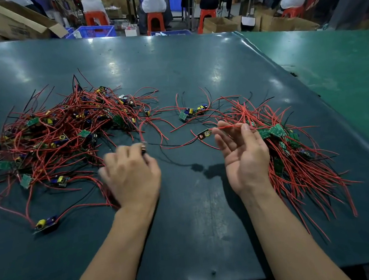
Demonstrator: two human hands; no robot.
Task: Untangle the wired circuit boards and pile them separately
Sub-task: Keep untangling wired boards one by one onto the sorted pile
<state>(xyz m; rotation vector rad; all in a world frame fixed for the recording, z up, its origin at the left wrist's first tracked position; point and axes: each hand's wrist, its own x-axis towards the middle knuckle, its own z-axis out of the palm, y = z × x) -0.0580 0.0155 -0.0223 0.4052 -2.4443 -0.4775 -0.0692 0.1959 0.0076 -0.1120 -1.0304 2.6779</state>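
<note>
Red wires of a small board (pixel 204 134) are pinched by the right hand (pixel 243 155), while the blurred left hand (pixel 131 175) grips another board (pixel 144 145) beside the tangled heap (pixel 60 132).

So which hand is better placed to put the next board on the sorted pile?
The right hand: it already pinches a wire of a freed board, next to the sorted pile.
</note>
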